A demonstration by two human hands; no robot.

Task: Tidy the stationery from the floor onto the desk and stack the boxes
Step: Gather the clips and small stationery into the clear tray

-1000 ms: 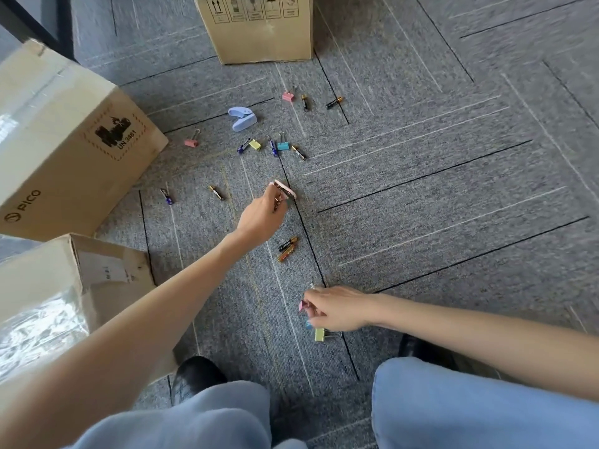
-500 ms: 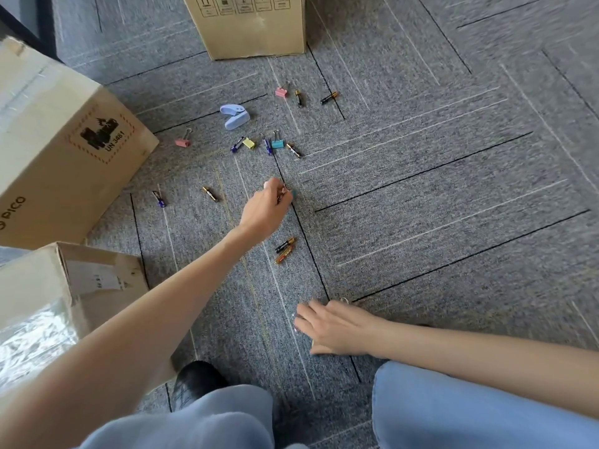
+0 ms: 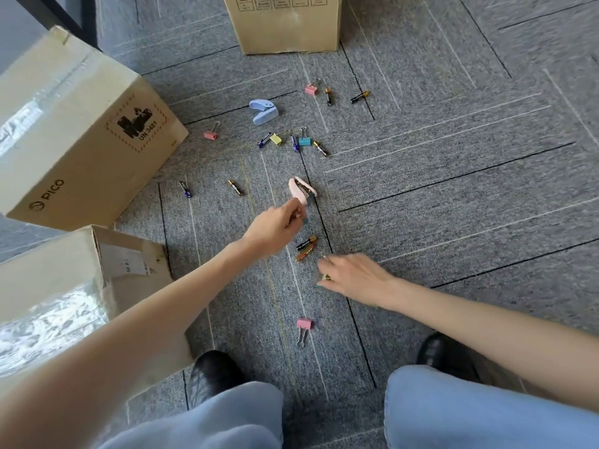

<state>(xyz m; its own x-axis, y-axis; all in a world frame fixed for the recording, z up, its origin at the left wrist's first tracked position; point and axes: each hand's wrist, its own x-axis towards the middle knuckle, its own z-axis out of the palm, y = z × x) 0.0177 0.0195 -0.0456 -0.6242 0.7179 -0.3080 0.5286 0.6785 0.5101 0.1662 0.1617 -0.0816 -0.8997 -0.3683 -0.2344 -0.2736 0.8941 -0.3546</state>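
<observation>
My left hand (image 3: 275, 225) is pinched on a small grey-blue item, too blurred to name, just short of a pink stapler (image 3: 300, 190) lying on the carpet. My right hand (image 3: 353, 275) hovers low with its fingers curled over small binder clips; yellow and teal bits (image 3: 324, 278) show under them. Two batteries (image 3: 306, 248) lie between my hands. A pink binder clip (image 3: 304, 324) lies on the floor nearer my knees. Farther out are a blue stapler (image 3: 263, 111), a teal clip (image 3: 304, 141), a yellow clip (image 3: 276, 139), two more pink clips (image 3: 210, 135) (image 3: 311, 89) and several loose batteries.
A large cardboard box (image 3: 74, 131) stands at the left, and a second box (image 3: 64, 286) with shiny tape is by my left arm. A third box (image 3: 285, 24) stands at the top. My shoes (image 3: 212, 372) and knees fill the bottom. No desk is in view.
My left hand has let go of the pink stapler, which now lies on the carpet, and drawn back slightly. My right hand has moved up toward the batteries, leaving a pink clip behind.
</observation>
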